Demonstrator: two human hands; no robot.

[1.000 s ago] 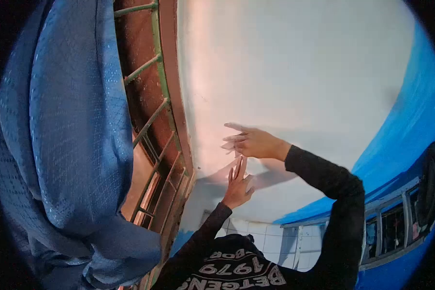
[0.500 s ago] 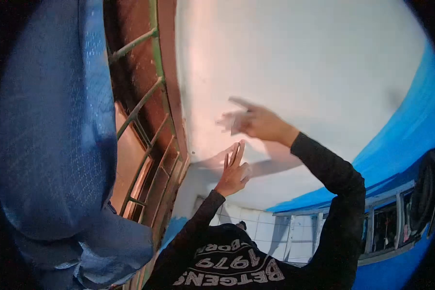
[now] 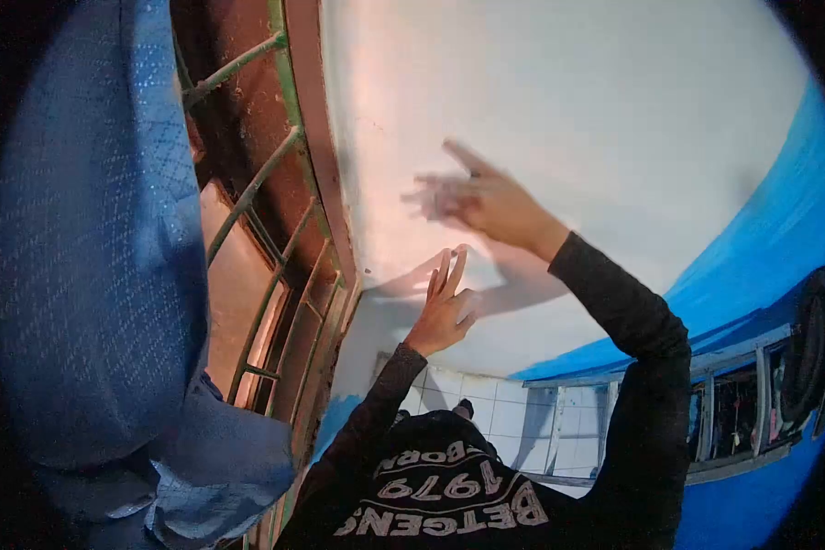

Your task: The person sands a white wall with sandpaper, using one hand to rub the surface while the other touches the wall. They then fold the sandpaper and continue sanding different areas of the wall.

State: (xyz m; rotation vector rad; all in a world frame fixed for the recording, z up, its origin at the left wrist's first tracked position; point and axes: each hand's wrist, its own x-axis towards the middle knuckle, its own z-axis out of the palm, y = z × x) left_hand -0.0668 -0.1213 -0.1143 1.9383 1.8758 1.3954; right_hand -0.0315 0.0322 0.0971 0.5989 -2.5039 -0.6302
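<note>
My left hand (image 3: 442,316) is raised in front of the white wall (image 3: 568,110), fingers stretched upward and partly apart, the thumb side toward the right. No object shows in it. Above and to the right, my right hand (image 3: 490,202) hangs in the air with one finger pointing up and the others spread to the left. Motion smears those fingertips, and nothing shows in that palm. A gap separates the two hands. Both arms wear dark long sleeves, joining a black shirt (image 3: 440,490) with pale lettering. Shadows of the hands fall on the wall behind them.
A blue patterned curtain (image 3: 92,257) hangs at the left, beside a window with green metal bars (image 3: 257,179). Blue paint (image 3: 752,247) covers the wall's right part. A framed opening (image 3: 738,412) sits at the lower right, and white tiles (image 3: 500,417) lie below.
My right hand's fingers have spread and its pointing finger has risen. My left hand is slightly higher, its fingers a little further apart. The view has shifted slightly.
</note>
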